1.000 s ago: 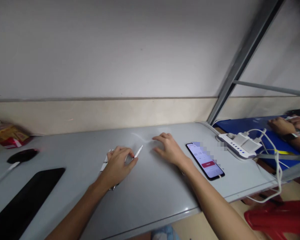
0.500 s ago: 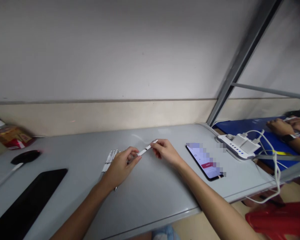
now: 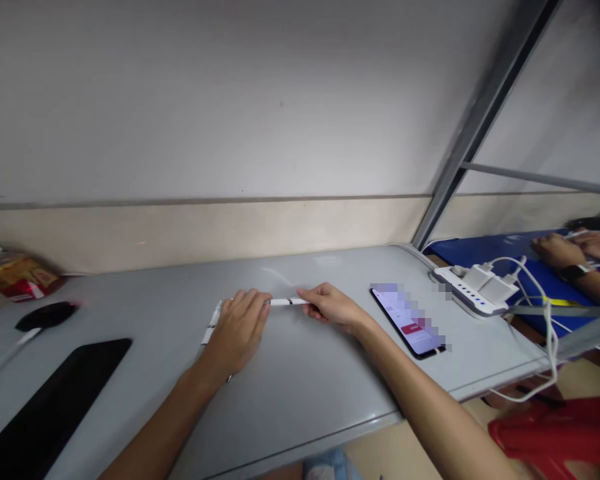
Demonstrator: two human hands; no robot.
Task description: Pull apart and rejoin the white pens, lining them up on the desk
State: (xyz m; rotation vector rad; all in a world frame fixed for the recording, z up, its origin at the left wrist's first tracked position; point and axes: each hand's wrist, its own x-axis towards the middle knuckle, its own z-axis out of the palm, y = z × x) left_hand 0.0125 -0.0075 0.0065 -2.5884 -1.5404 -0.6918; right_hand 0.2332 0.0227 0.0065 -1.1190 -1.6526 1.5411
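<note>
A slim white pen (image 3: 286, 302) with dark bands is stretched level between my two hands, a little above the grey desk. My left hand (image 3: 240, 327) closes over its left end, back of the hand upward, so that end is hidden. The fingers of my right hand (image 3: 327, 305) pinch its right end. Beneath and left of my left hand lie more white pens (image 3: 210, 325) with dark bands, side by side and mostly covered by the hand and wrist.
On the right lie a lit phone (image 3: 407, 322) and a white power strip (image 3: 473, 290) with chargers and cables. A black mat (image 3: 55, 407), a dark round object (image 3: 47, 316) and a bottle (image 3: 20, 275) are on the left. Another person's hands (image 3: 565, 257) work at a blue table.
My left hand has turned palm-down and closed over the pen's left end. The pen has swung from slanted to nearly level, and my right hand has dropped slightly.
</note>
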